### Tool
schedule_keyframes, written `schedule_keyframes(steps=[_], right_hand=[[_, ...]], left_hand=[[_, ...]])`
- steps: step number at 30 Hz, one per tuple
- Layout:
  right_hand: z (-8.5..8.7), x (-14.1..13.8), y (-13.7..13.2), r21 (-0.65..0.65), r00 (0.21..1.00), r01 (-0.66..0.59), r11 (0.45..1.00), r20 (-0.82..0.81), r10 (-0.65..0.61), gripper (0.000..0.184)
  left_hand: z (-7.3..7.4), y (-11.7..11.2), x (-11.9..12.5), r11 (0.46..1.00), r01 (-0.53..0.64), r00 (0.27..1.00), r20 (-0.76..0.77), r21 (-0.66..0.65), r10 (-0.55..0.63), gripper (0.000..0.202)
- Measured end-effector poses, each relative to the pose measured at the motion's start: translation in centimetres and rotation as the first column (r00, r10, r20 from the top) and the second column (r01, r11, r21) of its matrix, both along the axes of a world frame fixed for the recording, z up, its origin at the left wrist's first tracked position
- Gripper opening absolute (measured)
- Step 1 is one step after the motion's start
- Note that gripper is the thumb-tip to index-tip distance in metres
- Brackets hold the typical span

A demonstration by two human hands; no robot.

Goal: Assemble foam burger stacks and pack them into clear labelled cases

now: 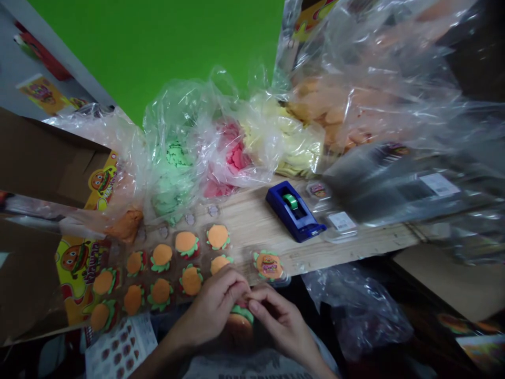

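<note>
Left hand (215, 308) and right hand (278, 321) met in a narrow grip above a burger-shaped piece (240, 327) by the bench (252, 221); anything held was hidden.

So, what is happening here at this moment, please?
A person's left hand and right hand meet at the fingertips above a larger burger-shaped piece. What the fingers hold is hidden. Rows of small orange-and-green burger shapes lie on a wooden board, beside a blue tape dispenser and plastic bags of coloured dough.
</note>
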State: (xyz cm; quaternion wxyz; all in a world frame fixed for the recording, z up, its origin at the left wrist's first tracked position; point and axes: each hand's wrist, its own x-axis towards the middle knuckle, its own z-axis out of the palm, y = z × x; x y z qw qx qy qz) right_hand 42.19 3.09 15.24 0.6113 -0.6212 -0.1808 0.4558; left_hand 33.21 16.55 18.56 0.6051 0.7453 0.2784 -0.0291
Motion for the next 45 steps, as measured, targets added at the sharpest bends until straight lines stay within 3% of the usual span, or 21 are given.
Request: schedule_keyframes(steps=[3, 5, 8, 11, 17, 20, 23, 25, 31, 32, 34, 37, 39, 42, 45], right_hand=[[-0.8, -0.6, -0.8, -0.046, 0.981, 0.143, 0.989, -0.124, -0.148, 0.024], [-0.9, -0.5, -1.2, -0.054, 0.968, 0.180, 0.982, -0.170, -0.187, 0.022], [-1.3, -0.1, -1.5, -0.060, 0.975, 0.103, 0.993, -0.190, -0.112, 0.024], [-1.5, 0.3, -1.6, -0.104, 0.978, -0.003, 0.995, -0.207, -0.019, 0.030], [0.3, 1.6, -1.6, -0.140, 0.980, -0.198, 0.970, -0.032, 0.195, 0.029], [0.5, 1.7, -2.0, -0.156, 0.991, -0.128, 0.979, 0.028, 0.134, 0.028], [0.1, 1.2, -2.1, -0.151, 0.999, 0.049, 0.987, 0.000, -0.049, 0.032], [-0.1, 0.7, -2.0, -0.152, 0.989, 0.132, 0.979, -0.042, -0.140, 0.034], [-0.8, -0.1, -2.0, -0.136, 0.980, 0.013, 0.991, -0.194, -0.039, 0.035], [-0.9, -0.1, -2.0, -0.124, 0.974, 0.000, 0.992, -0.224, -0.028, 0.034], [-1.0, 0.1, -2.0, -0.111, 0.956, 0.033, 0.993, -0.287, -0.064, 0.031], [-0.4, 0.8, -1.3, -0.098, 0.878, 0.189, 0.977, -0.428, -0.213, 0.029], [0.4, 1.4, -0.6, -0.079, 0.805, 0.249, 0.965, -0.537, -0.252, 0.028], [2.0, 2.4, 0.4, -0.049, 0.734, 0.271, 0.961, -0.636, -0.239, 0.025], [3.5, 3.0, 1.1, -0.012, 0.720, 0.295, 0.955, -0.654, -0.231, 0.024]], left_hand=[[-0.6, -0.2, -1.0, 0.984, -0.172, 0.985, -0.028, -0.044, 0.171, 0.018], [-0.8, 0.0, -1.7, 0.977, -0.197, 0.980, -0.058, -0.080, 0.193, 0.019], [-1.1, 0.4, -2.6, 0.980, -0.152, 0.981, -0.138, -0.127, 0.135, 0.018], [-1.6, 0.2, -2.9, 0.992, -0.090, 0.978, -0.198, -0.090, 0.071, 0.018], [-1.9, -1.4, -1.8, 0.998, 0.052, 0.990, -0.130, -0.039, -0.057, 0.020], [-1.8, -1.7, -1.4, 0.996, -0.035, 0.993, -0.112, -0.076, 0.027, 0.017], [-1.7, -1.2, -1.5, 0.984, -0.151, 0.984, -0.105, -0.092, 0.141, 0.017], [-1.5, -0.5, -1.7, 0.987, -0.153, 0.985, -0.087, -0.058, 0.147, 0.016], [-1.5, 0.6, -1.5, 0.998, 0.016, 0.993, -0.115, -0.060, -0.023, 0.019], [-1.6, 0.6, -1.4, 0.997, -0.001, 0.993, -0.119, -0.082, -0.009, 0.021], [-1.8, 0.4, -1.3, 0.976, -0.141, 0.985, -0.121, -0.164, 0.122, 0.028], [-1.7, 0.1, -1.3, 0.837, -0.409, 0.911, -0.104, -0.362, 0.400, 0.038], [-1.1, -0.3, -1.6, 0.782, -0.457, 0.877, -0.068, -0.424, 0.475, 0.038], [0.5, -0.9, -1.9, 0.803, -0.451, 0.875, -0.018, -0.390, 0.483, 0.038], [2.2, -1.2, -2.1, 0.817, -0.458, 0.864, 0.039, -0.351, 0.502, 0.041]])
